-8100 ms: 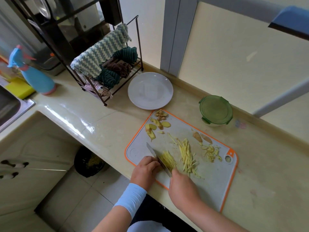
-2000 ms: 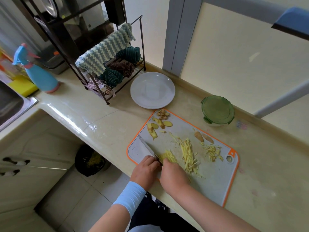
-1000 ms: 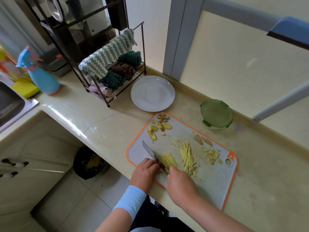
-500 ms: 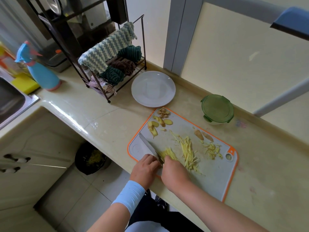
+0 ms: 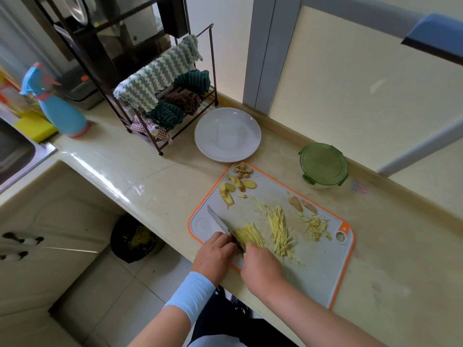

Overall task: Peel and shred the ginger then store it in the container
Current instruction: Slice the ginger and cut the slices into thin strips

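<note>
On the grey, orange-rimmed cutting board (image 5: pixel 313 266), my right hand (image 5: pixel 263 269) grips the handle of a knife (image 5: pixel 219 221). Its blade points to the far left. My left hand (image 5: pixel 215 251) sits curled just left of the blade, and the ginger under its fingers is hidden. Fresh ginger shreds (image 5: pixel 249 234) lie right of the blade, with longer shreds (image 5: pixel 280 226) and a smaller heap (image 5: pixel 315 226) further right. Ginger slices (image 5: pixel 230 189) and peel scraps (image 5: pixel 241 170) lie at the board's far corner. The container (image 5: pixel 323 164), with its green lid on, stands behind the board.
A white plate (image 5: pixel 227 134) sits beyond the board. A wire rack with cloths (image 5: pixel 162 96) stands left of it. A blue spray bottle (image 5: pixel 60 108) and a sink (image 5: pixel 15 156) are at the far left. A dark bin (image 5: pixel 135 239) stands on the floor below the counter edge.
The hands stay at the board's near-left corner while the knife keeps chopping. The right hand has drawn in close to the left. The shreds beside the blade look much the same.
</note>
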Tool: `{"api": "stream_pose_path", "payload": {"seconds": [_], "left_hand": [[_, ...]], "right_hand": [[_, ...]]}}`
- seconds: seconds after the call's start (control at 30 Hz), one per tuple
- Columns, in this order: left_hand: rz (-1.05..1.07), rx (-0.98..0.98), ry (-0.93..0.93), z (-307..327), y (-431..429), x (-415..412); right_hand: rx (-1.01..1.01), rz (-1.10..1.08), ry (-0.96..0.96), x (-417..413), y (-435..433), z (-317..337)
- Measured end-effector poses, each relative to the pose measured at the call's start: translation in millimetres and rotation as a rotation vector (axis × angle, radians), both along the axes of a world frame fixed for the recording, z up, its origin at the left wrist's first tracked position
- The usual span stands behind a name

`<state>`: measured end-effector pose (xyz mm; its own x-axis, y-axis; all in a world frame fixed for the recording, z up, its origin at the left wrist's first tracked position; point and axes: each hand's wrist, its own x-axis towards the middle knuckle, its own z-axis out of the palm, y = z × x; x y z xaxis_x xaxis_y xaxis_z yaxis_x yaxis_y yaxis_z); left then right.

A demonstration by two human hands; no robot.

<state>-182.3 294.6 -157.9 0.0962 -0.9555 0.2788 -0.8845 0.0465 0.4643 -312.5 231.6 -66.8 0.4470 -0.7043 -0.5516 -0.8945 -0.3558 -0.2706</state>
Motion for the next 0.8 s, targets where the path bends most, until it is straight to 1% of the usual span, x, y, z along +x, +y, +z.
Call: {"api": "stream_pose_path", "payload": {"seconds": [0.17,0.3,0.47,0.7,0.8], "left_hand": [[0.017,-0.004,0.003,1,1,-3],[0.063,-0.009,0.026,0,3,-5],[0.09,-0.05,0.045,-3,2,-7],[0.076,0.002,0.034,4,4,-5],[0.068,0.013,0.051,5,6,-2]], "right_hand": [[-0.001,-0.006,-0.021,12,-6,-1],[-0.026,0.02,-0.044,-7,-2,7],[-0.01,0.015,-0.018,-29,10,2],[0.01,-0.013,-0.029,21,-6,-1],[0.007,-0.001,-0.038,24,-8,-3]]}}
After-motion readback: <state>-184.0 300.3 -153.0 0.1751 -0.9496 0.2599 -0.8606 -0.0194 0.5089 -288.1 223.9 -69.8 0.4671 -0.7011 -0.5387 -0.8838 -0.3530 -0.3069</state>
